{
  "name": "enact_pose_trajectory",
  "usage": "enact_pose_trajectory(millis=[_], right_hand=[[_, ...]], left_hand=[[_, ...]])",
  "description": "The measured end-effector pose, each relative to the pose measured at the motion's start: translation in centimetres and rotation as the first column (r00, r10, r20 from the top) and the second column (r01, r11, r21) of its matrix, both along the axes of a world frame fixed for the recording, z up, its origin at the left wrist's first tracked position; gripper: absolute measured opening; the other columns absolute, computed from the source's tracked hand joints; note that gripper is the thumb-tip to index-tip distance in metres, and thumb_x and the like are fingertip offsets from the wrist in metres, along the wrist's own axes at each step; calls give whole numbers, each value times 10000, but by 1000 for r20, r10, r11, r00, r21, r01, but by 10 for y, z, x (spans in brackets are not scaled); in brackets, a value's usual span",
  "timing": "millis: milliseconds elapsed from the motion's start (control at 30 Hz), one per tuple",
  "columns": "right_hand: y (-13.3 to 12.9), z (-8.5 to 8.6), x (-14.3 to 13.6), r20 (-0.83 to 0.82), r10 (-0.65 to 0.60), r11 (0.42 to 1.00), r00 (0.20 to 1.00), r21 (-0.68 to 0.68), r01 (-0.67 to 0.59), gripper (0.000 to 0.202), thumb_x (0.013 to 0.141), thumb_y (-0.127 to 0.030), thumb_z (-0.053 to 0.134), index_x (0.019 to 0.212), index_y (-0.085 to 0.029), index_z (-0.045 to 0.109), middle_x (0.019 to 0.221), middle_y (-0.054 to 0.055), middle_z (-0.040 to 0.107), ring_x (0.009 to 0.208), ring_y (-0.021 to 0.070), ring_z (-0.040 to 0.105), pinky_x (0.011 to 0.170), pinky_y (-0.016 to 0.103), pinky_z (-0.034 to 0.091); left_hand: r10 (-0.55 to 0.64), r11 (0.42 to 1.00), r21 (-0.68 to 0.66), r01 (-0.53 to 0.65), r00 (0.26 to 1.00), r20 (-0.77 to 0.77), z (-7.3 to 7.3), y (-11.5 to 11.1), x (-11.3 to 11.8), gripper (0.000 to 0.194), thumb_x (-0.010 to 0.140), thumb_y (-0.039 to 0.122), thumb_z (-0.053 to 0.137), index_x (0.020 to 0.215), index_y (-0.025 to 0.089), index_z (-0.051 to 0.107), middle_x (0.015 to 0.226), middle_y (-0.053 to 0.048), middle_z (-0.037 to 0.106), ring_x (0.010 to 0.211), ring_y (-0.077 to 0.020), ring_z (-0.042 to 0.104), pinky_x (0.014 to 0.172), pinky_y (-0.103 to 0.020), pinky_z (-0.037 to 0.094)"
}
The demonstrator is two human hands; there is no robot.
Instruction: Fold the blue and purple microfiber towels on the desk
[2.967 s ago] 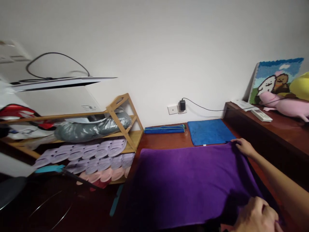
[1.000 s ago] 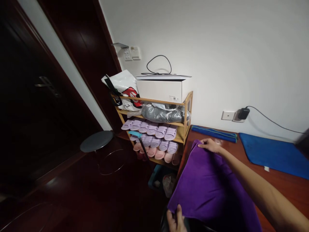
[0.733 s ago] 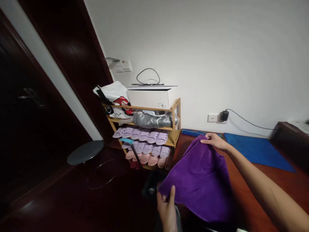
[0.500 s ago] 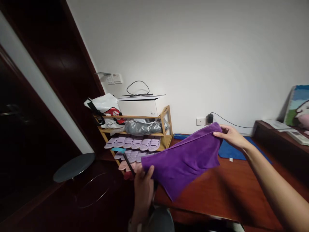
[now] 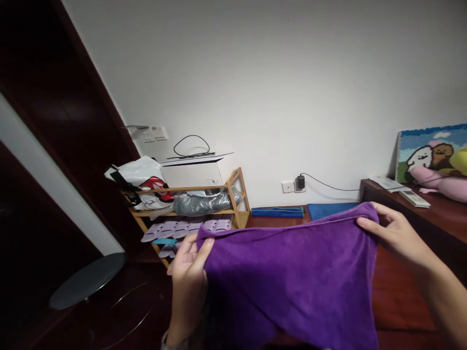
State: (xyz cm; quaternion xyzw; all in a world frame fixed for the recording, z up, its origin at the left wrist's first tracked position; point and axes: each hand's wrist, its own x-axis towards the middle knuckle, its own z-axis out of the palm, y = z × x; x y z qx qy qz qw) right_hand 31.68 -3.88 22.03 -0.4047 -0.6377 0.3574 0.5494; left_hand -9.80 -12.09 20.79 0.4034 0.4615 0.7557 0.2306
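Purple cloth (image 5: pixel 292 272) hangs spread between your two hands, hiding much of the table (image 5: pixel 401 299). Your left hand (image 5: pixel 189 272) pinches one upper corner, thumb in front, forearm nearly upright; your right hand (image 5: pixel 396 231), slightly higher, pinches the other, forearm slanting in from your right. Beyond your left hand: wooden shelf (image 5: pixel 232 194), its slippers (image 5: pixel 180 228) partly covered. On the table behind: flat blue cloth (image 5: pixel 326 210), partly blocked; rolled blue bundle (image 5: pixel 277 212). Black plug (image 5: pixel 300 182) above.

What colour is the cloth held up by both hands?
The cloth is purple, seen best in the head view.
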Motion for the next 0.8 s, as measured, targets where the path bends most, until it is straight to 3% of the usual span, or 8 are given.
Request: enact_pose_trajectory(millis=[133,267,400,500,567,633,733,800], right_hand=[[33,-21,-7,9,26,995,1000,-92,-25,568,699,-677,847,1000,-199,788,1021,94,796,939,287,727,841,369,601],[120,-65,-35,51,50,983,997,-179,-40,607,753,-669,789,1106,-177,774,1108,116,790,1023,308,727,898,405,589],[183,-142,-64,249,-234,936,940,-205,287,431,768,-540,726,1019,-190,749,1030,120,781,1044,298,720,949,423,554],[165,-218,-67,332,-230,915,915,-247,320,304,760,-518,692,878,-239,714,953,89,780,932,287,739,886,409,556],[131,-266,-60,471,-68,929,879,-292,228,349,821,-617,610,849,-282,702,912,50,790,901,278,751,825,374,554],[95,-302,-53,536,-53,923,843,-296,246,390,840,-655,595,935,-296,712,985,53,799,965,292,755,839,375,549],[63,-327,-46,578,-83,909,812,-290,299,361,841,-613,607,1002,-303,701,1004,55,795,988,310,755,812,383,541],[58,-328,-44,584,-63,900,809,-317,298,311,826,-572,616,973,-308,689,892,36,781,872,298,757,743,373,526]], left_hand=[[-95,993,-76,93,995,-22,-34,62,-15,519,683,538,904,974,181,666,911,-53,763,756,-210,725,676,-285,573],[-82,953,-302,5,966,-244,-86,161,-29,512,823,605,756,1089,189,622,1091,-114,759,963,-246,744,827,-346,584],[-52,865,-472,-173,903,-426,-141,216,-36,390,853,458,755,1088,179,619,1054,-124,738,1014,-257,714,889,-366,529],[-137,778,-578,-247,831,-539,-183,200,-46,199,849,376,724,826,211,615,772,-47,686,858,-265,692,839,-372,480],[-230,724,-640,-258,785,-576,-207,171,-54,274,824,374,728,667,234,553,625,-5,603,740,-254,655,777,-356,443],[-359,668,-690,-278,692,-626,-226,137,-61,339,837,441,708,636,242,521,609,2,588,686,-240,626,721,-340,407],[-553,589,-736,-333,498,-668,-245,91,-62,354,912,549,585,737,243,558,756,-27,674,747,-234,649,697,-325,397],[-571,604,-724,-334,453,-685,-255,70,-58,300,928,519,535,827,244,596,851,-38,705,823,-232,670,742,-323,423]])
